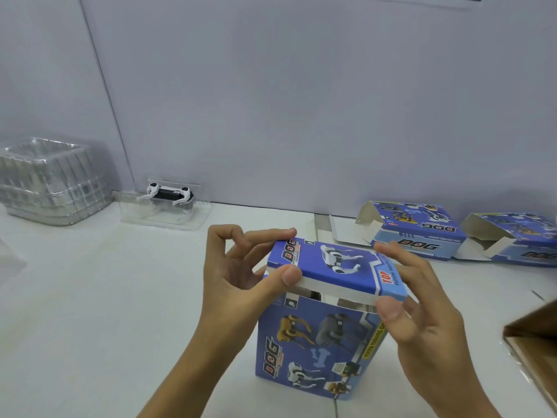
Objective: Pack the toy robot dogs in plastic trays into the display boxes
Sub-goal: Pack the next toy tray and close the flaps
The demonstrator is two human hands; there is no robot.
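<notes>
We are closing the upright blue printed cardboard display box standing on the white table. Our left hand and right hand pinch opposite ends of its glossy top flap; its white tuck edge isn't yet in. Next, we judge, press it in squarely. Another white toy robot dog waits in a clear plastic tray.

Right of my hands I see a brown cardboard carton's corner at the white table's edge; a pale wall stands beyond them.
</notes>
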